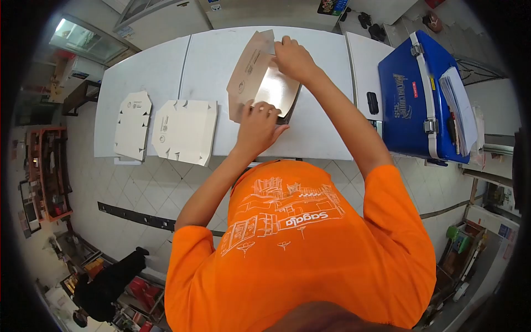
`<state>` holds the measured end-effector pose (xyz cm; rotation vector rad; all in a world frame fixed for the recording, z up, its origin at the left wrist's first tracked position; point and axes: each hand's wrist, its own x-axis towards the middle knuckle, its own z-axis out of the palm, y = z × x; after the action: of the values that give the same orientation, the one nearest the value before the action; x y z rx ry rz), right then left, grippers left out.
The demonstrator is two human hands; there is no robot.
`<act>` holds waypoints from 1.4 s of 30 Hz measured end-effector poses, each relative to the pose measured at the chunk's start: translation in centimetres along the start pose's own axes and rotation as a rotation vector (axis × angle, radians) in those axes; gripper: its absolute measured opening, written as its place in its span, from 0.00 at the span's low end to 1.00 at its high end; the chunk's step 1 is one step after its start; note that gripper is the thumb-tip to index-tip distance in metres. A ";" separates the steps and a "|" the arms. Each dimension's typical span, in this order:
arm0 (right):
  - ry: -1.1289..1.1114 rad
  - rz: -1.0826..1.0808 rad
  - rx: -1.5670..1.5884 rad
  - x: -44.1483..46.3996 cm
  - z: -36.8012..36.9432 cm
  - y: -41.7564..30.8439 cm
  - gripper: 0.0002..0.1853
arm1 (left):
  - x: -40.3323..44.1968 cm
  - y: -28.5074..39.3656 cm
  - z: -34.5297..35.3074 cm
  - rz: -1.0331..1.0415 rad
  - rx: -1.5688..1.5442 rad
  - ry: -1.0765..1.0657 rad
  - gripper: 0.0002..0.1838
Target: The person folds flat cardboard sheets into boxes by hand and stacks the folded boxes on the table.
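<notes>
A partly folded cardboard box (246, 77) sits on the white table, its printed brown side raised on the left. A shiny silvery surface (274, 91) shows inside it. My left hand (259, 126) is at the box's near end, fingers bent over the edge and thumb out to the right. At the far end, my right hand (294, 57) has its fingers closed on a corner flap. Left of the box lie two stacks of flat, printed cardboard blanks with notched edges, a nearer stack (187, 130) and a farther stack (133, 124).
On the table's (326, 127) right stands a large blue cooler box (409, 94) with papers (459, 108) on its lid side. A small black object (373, 103) lies beside the cooler. Behind me at lower left is a person in dark clothes (105, 288). Shoes (377, 31) rest beyond the table.
</notes>
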<state>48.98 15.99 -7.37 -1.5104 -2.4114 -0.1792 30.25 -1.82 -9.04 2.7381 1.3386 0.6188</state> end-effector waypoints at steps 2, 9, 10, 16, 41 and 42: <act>-0.206 0.078 0.029 0.7 2.6 1.2 0.15 | 1.2 0.1 1.0 0.021 0.094 -0.171 0.10; -0.305 0.048 0.187 1.8 6.4 4.4 0.12 | 2.7 1.2 0.9 0.067 0.143 -0.151 0.10; -0.332 0.071 0.159 1.9 5.7 3.9 0.12 | 2.5 1.2 0.9 0.080 0.159 -0.184 0.11; -0.174 0.237 0.243 0.5 0.8 1.8 0.18 | -5.7 -3.4 -0.5 0.521 -0.396 0.180 0.15; 0.489 0.575 0.408 -20.1 -6.3 -18.4 0.12 | -10.5 -26.3 11.4 -0.741 -0.249 -0.108 0.43; 0.481 0.559 0.416 -19.8 -6.6 -19.0 0.12 | -10.1 -26.1 11.5 -0.768 -0.266 -0.107 0.43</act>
<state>41.27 -11.11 -6.27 -1.6344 -1.4828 0.0720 9.27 8.49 -28.27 1.8064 1.9221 0.5147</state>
